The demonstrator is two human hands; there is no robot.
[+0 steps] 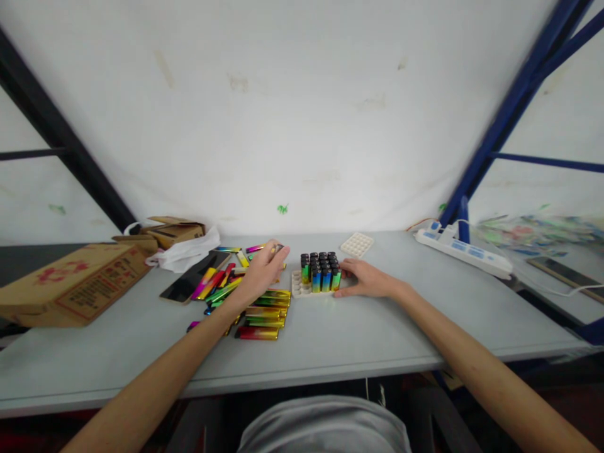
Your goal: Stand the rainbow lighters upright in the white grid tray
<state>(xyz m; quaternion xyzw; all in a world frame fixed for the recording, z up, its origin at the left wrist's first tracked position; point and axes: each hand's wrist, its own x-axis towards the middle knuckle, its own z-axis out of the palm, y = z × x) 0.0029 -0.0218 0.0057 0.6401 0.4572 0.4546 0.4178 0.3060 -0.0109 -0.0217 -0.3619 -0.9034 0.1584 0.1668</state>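
My left hand (262, 272) is closed above the near side of a loose pile, with a small part of a shiny tube (279, 248) showing at its fingertips. Right of it stands a pale moulded tray (302, 291) with round pockets. Several gradient-coloured tubes (323, 277) with black tops stand upright in it, while pockets at its left end are bare. My right hand (365, 279) grips the tray's right end, thumb at the front corner and fingers behind, partly hidden by the tubes. Loose shiny tubes (259, 332) in red, yellow, green and purple lie under and around my left forearm.
A second pale tray (357, 245) lies behind, near the wall. To the left are a dark phone (192, 279), a white plastic bag (186, 250) and a cardboard box (80, 280). On the right is a white power strip (465, 253) beside a blue frame post (491, 135).
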